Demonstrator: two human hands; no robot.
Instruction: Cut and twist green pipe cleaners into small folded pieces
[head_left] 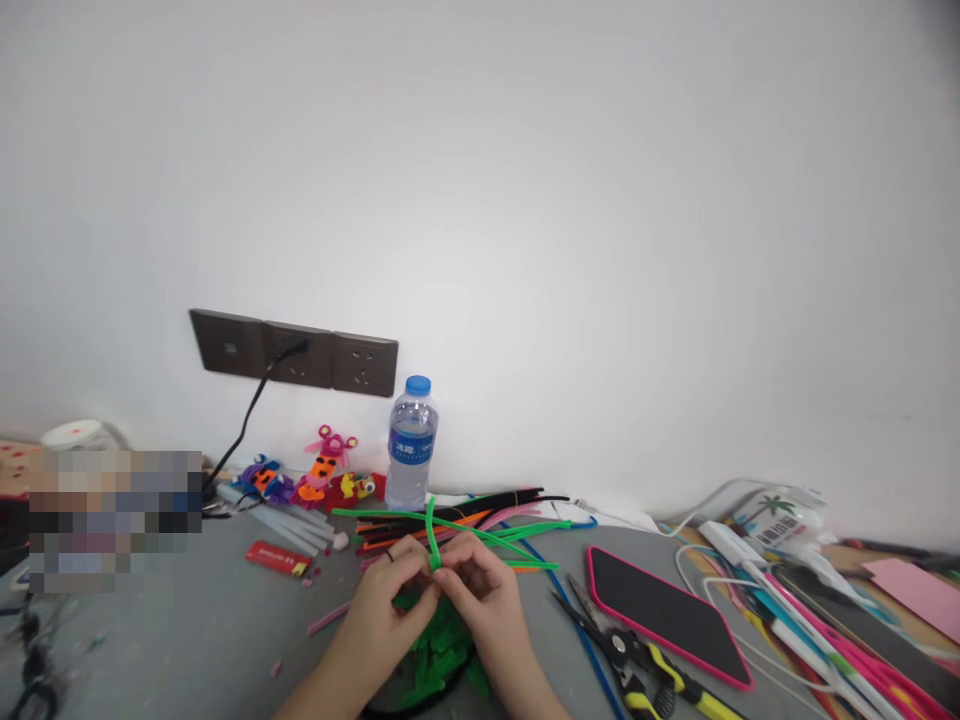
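Note:
Both my hands meet over the grey table (pixel 187 640), pinching a bright green pipe cleaner (pixel 431 525) whose upper end stands up above the fingers. My left hand (pixel 390 605) grips it from the left with thumb and forefinger, and a dark ring shows on one finger. From the right, my right hand (pixel 484 590) holds it close to the same spot. Below the hands lies a heap of short green pieces (pixel 435 660), partly hidden by them. Behind the fingers, a bundle of loose pipe cleaners (pixel 465 520) in green, black, orange and pink is spread out.
A water bottle (pixel 412 450) stands by the wall, beside small pipe-cleaner figures (pixel 322 475). Glue sticks (pixel 281 525) and a red lighter (pixel 277 558) lie left. Yellow-handled pliers (pixel 622 650), a pink-edged phone (pixel 667 615), cables and craft supplies (pixel 825 640) crowd the right.

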